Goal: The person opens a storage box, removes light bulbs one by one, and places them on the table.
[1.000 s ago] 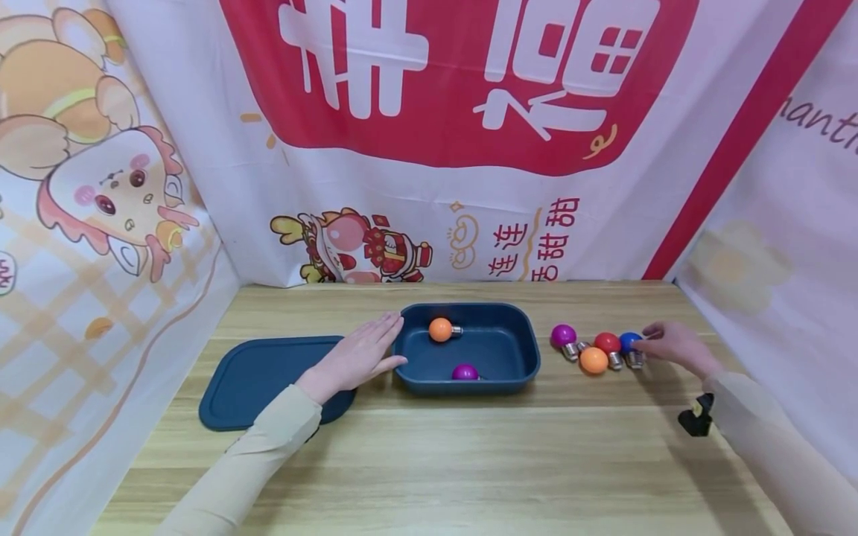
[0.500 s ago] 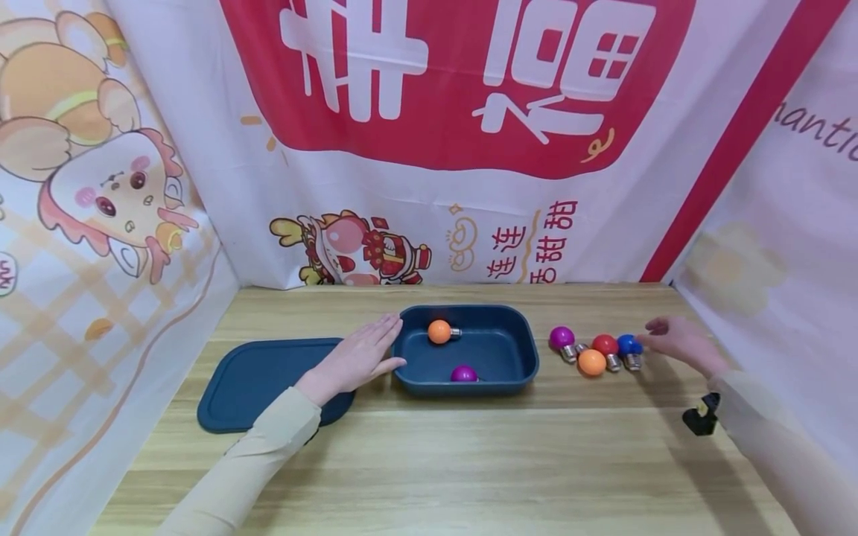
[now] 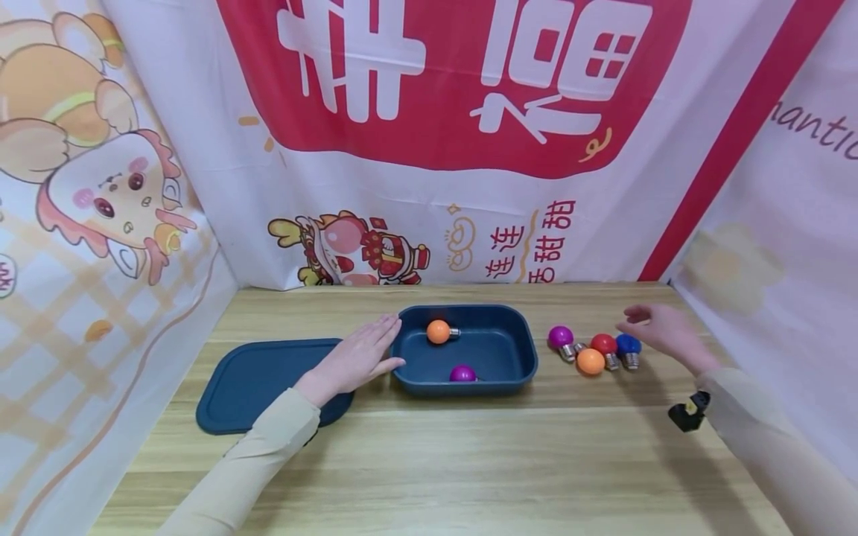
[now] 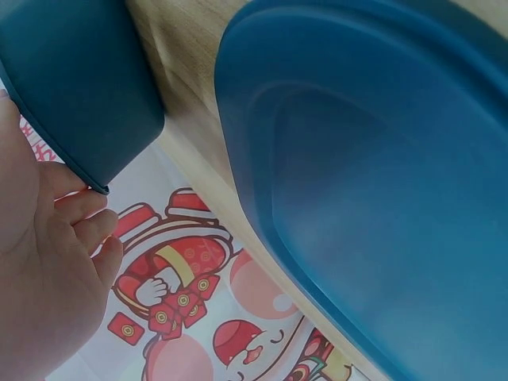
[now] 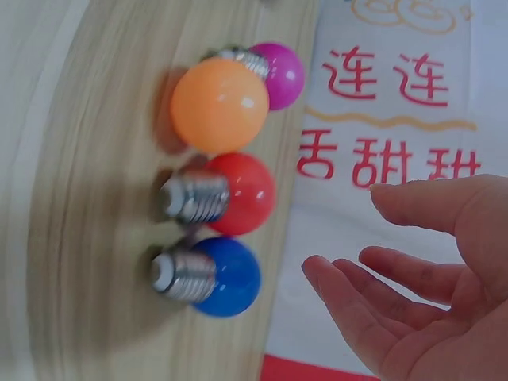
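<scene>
My left hand (image 3: 357, 354) rests with extended fingers on the left rim of a dark blue box (image 3: 496, 388). Inside that box lie an orange light bulb (image 3: 439, 332) and a purple light bulb (image 3: 462, 373). My right hand (image 3: 660, 329) hovers, holding nothing, above and right of a row of bulbs; in the right wrist view its thumb and fingers stand apart. Nearest to it is a blue bulb (image 5: 228, 277), beside a red bulb (image 5: 246, 194). An orange bulb (image 5: 220, 105) partly covers a purple bulb (image 5: 279, 76) in that view.
A flat dark blue lid (image 3: 258, 387) lies on the wooden table (image 3: 456, 469) left of the box, partly beneath my left forearm in view. Printed cloth (image 3: 375, 179) hangs behind the table and along both sides.
My right hand has come off the blue bulb, drawn back right, then risen and swung left over it. The bulbs stay in about the same places; my left hand has kept still.
</scene>
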Demonstrator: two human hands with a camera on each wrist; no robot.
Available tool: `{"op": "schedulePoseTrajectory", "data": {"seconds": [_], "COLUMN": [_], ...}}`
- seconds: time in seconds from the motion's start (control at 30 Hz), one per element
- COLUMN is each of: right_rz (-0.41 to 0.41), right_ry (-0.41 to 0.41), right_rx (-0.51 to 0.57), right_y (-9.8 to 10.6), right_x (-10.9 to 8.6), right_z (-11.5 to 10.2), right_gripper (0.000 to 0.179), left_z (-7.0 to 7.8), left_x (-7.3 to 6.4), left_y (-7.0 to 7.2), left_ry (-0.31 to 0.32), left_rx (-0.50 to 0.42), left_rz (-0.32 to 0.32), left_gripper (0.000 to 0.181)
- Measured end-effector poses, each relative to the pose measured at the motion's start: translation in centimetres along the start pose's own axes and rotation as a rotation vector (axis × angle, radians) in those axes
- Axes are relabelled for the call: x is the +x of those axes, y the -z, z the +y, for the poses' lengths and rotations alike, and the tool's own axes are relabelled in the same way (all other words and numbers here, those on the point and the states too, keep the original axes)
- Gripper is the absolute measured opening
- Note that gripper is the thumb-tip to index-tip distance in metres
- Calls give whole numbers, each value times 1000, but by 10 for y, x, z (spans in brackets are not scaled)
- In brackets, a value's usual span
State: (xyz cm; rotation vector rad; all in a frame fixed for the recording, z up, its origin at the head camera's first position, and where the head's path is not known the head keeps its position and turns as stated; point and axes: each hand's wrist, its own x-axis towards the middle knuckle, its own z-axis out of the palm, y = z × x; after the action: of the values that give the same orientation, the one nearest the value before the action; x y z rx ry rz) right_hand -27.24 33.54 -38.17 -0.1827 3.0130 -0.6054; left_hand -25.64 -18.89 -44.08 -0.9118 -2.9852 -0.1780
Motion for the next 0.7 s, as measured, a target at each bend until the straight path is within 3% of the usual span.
{"op": "schedulePoseTrajectory", "data": {"seconds": [0.7], "right_rz": [-18], "right_ry": [70], "right_rx": [69], "right_y": [-14], "right_x": [4], "right_z": [-65], "right_gripper": [50], "left_z": [-1], "left_x": [0], "left_y": [-1], "left_ry": [-5], "left_rx": [-8], "left_rz": [11], "left_gripper": [79]}}
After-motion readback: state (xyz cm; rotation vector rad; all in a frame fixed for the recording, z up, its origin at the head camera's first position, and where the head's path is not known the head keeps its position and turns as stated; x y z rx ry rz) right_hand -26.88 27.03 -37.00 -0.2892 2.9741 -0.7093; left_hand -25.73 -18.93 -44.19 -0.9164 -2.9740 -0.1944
